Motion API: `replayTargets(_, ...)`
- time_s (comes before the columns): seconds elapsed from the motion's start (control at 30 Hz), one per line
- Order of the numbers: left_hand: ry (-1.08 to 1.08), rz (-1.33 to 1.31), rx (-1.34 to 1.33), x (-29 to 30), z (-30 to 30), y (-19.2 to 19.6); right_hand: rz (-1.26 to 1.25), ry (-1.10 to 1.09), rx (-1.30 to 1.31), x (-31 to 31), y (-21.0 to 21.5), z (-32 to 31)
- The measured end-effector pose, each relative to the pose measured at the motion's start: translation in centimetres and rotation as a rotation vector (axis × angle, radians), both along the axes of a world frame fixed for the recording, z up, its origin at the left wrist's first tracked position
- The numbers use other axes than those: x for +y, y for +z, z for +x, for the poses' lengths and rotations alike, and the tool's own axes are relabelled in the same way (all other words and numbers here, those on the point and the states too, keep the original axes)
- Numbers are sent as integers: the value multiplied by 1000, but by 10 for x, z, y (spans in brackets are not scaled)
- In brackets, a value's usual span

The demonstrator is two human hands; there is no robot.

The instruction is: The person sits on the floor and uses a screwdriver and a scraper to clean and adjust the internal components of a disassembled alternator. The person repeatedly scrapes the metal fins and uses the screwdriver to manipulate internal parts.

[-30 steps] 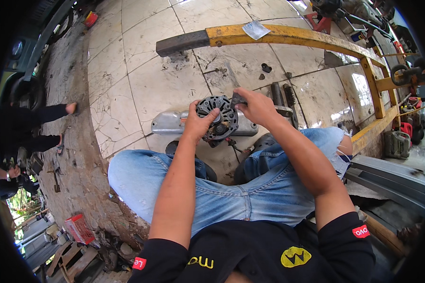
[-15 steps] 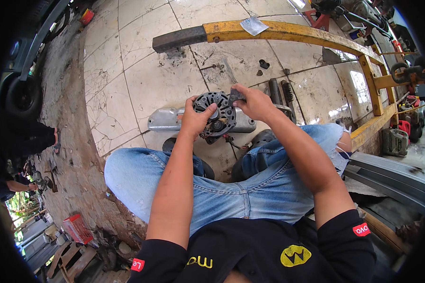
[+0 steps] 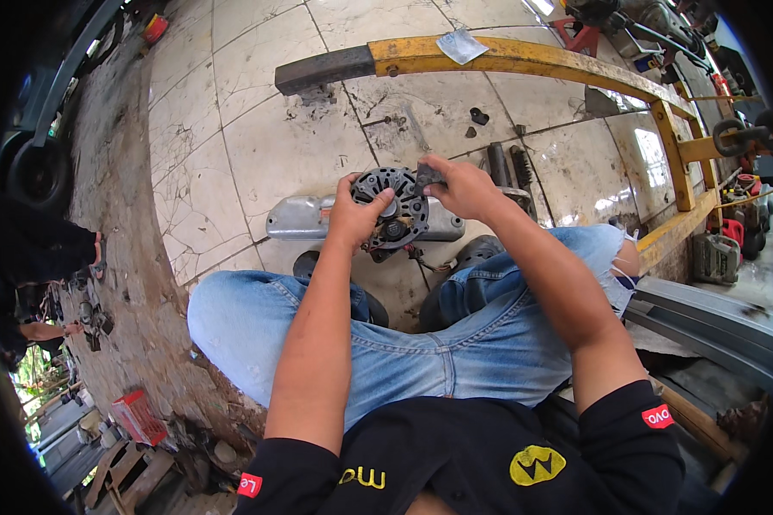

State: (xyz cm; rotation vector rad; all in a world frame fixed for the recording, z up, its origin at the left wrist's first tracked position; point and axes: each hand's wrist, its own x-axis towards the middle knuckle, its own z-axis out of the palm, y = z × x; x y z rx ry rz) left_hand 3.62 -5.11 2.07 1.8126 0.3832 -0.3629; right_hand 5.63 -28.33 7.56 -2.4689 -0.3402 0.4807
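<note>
A round, slotted alternator (image 3: 410,206) rests on a long silver metal cover (image 3: 296,220) that lies on the floor between my feet. Wires hang from its near side. My left hand (image 3: 356,215) wraps round its left edge, the thumb lying across its face by the centre. In my right hand (image 3: 465,186) a dark grey piece of sandpaper (image 3: 429,178) is pinched between thumb and fingers, held against the alternator's upper right rim. The fingers behind the sandpaper are partly hidden.
A yellow steel crane leg (image 3: 498,55) with a folded paper (image 3: 462,46) on it crosses beyond the alternator. A dark tube (image 3: 499,163) and a wire brush (image 3: 521,167) lie to the right. A red crate (image 3: 140,417) stands lower left, near another person's hand (image 3: 75,329).
My hands and the alternator hold nearly the same place. At the far left, the other person's hand has shifted slightly right and up.
</note>
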Motion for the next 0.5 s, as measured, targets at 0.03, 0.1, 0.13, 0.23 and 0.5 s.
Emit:
replayTargets(0.03, 14, -9, 3, -3, -2, 2, -2, -29, -2, 1, -3, -2)
replayTargets(0.1, 4, -30, -15, -7, -3, 6, -13, -51, 21, -3, -6, -5)
replayTargets(0.13, 5, -35, -31, -7, -1, 11, -16, -39, 40, -2, -3, -2)
replayTargets(0.23, -14, -24, -25, -2, -2, 3, -27, 3, 89, -2, 3, 0)
replayTargets(0.5, -39, -31, -48, -2, -1, 5, -16, 1, 74, -4, -6, 0)
